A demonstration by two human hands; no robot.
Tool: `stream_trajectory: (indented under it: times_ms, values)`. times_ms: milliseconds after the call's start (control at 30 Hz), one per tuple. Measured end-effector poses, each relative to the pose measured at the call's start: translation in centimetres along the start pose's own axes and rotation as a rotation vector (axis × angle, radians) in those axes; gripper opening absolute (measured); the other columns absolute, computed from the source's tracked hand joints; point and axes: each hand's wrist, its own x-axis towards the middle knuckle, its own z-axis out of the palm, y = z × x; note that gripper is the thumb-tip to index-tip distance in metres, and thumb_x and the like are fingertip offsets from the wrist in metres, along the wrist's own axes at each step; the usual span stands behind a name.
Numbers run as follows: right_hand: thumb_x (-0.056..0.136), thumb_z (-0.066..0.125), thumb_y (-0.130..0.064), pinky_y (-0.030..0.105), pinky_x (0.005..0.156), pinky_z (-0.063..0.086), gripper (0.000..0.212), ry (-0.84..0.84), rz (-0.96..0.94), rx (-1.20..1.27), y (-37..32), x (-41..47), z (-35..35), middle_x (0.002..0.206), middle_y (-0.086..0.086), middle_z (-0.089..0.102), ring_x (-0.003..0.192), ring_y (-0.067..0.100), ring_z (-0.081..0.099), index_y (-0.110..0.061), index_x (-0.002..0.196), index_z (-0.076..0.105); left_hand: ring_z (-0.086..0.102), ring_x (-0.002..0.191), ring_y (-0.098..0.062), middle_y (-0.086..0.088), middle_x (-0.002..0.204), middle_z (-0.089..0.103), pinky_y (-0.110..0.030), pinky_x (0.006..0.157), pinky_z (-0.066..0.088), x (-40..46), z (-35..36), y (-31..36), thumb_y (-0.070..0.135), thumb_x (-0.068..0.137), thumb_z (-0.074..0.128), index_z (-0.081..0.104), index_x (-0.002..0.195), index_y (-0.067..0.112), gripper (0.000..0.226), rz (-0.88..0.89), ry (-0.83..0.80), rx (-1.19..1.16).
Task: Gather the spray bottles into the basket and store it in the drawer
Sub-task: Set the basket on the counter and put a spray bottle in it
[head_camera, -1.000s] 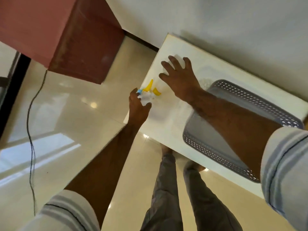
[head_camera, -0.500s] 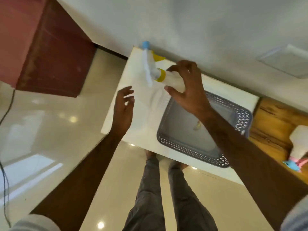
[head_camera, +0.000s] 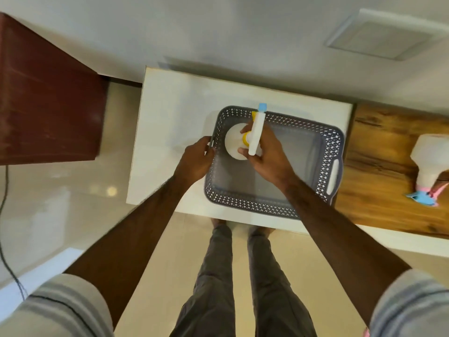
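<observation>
Two spray bottles show here, and only one is at the basket. The white table (head_camera: 170,113) carries the grey perforated basket (head_camera: 313,132), which sits toward its right half with a white handle slot on its right wall, probably so both hands can reach in from the near side. To the right, touching the table's edge, lies a wooden surface (head_camera: 379,152), and on it, well apart from the basket, stands the second spray bottle (head_camera: 427,161), white with a pink and blue trigger head pointing near. It is judged the next thing to fetch. A dark red cabinet (head_camera: 48,98) stands at the far left on the glossy floor (head_camera: 60,203), with a thin black cable (head_camera: 4,239) trailing beside it; neither blocks the work.

The right hand (head_camera: 269,152) grasps the white spray bottle (head_camera: 233,144) with the yellow collar and blue nozzle tip, fingers curled round its neck just under the trigger head, holding it upright in the far left corner of the basket. Whether its base already rests on the basket floor cannot be told. The left hand (head_camera: 196,161) grips the basket's left rim, seemingly to steady it while the bottle goes in. The basket otherwise looks unfilled, so the task seems early. No drawer is visible.
</observation>
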Motion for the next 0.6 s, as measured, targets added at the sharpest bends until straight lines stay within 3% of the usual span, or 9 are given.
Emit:
stream_trajectory:
  times_ms: [67, 233, 333, 400, 500, 600]
  values:
    - [0.084, 0.074, -0.008, 0.042, 0.104, 0.045, 0.048, 0.009, 0.017, -0.055, 0.5, 0.2, 1.0, 0.13, 0.013, 0.054, 0.123, 0.026, 0.053, -0.009, 0.128, 0.056, 0.066, 0.097, -0.023, 0.001, 0.103, 0.066, -0.047, 0.083, 0.058, -0.1, 0.0, 0.0, 0.035, 0.102, 0.046, 0.057, 0.131, 0.018, 0.036, -0.001, -0.002, 0.004]
    - [0.085, 0.075, -0.013, 0.04, 0.103, 0.047, 0.055, 0.038, 0.055, -0.123, 0.6, 0.5, 2.2, 0.135, 0.009, 0.051, 0.126, 0.025, 0.049, -0.011, 0.135, 0.051, 0.066, 0.104, -0.026, 0.002, 0.104, 0.063, -0.051, 0.085, 0.058, -0.5, -0.1, 0.0, 0.037, 0.102, 0.047, 0.057, 0.13, 0.013, 0.038, -0.008, -0.009, 0.003]
    - [0.083, 0.076, -0.014, 0.041, 0.104, 0.046, 0.061, 0.016, 0.075, -0.112, 0.3, 0.4, 2.0, 0.138, 0.009, 0.049, 0.129, 0.025, 0.048, -0.011, 0.137, 0.049, 0.064, 0.11, -0.025, -0.003, 0.119, 0.064, -0.047, 0.091, 0.055, -0.8, 0.1, 0.0, 0.036, 0.102, 0.047, 0.053, 0.134, 0.016, 0.038, 0.003, 0.012, 0.036]
    - [0.08, 0.079, -0.013, 0.038, 0.11, 0.041, 0.067, -0.014, 0.113, -0.063, 0.2, 0.0, 1.5, 0.142, 0.009, 0.047, 0.133, 0.025, 0.044, -0.011, 0.139, 0.046, 0.06, 0.112, -0.023, -0.004, 0.125, 0.06, -0.043, 0.091, 0.051, -1.6, 0.6, -0.3, 0.031, 0.1, 0.05, 0.051, 0.13, 0.015, 0.034, 0.062, 0.15, 0.143]
    - [0.081, 0.077, -0.013, 0.031, 0.113, 0.035, 0.067, 0.022, 0.179, -0.023, 0.0, -1.8, -0.4, 0.143, 0.006, 0.044, 0.135, 0.02, 0.041, -0.013, 0.14, 0.043, 0.057, 0.1, -0.024, -0.007, 0.109, 0.06, -0.039, 0.082, 0.047, -3.9, 1.5, -0.6, 0.023, 0.097, 0.054, 0.054, 0.113, 0.012, 0.02, 0.215, 0.385, 0.351]
    - [0.087, 0.069, -0.008, 0.036, 0.114, 0.039, 0.055, 0.1, 0.19, -0.07, 0.6, -4.8, -3.3, 0.14, 0.005, 0.047, 0.133, 0.019, 0.044, -0.014, 0.137, 0.047, 0.059, 0.086, -0.021, -0.003, 0.097, 0.061, -0.036, 0.075, 0.048, -6.1, 3.2, -0.3, 0.021, 0.098, 0.052, 0.056, 0.102, 0.016, 0.008, 0.326, 0.284, 0.445]
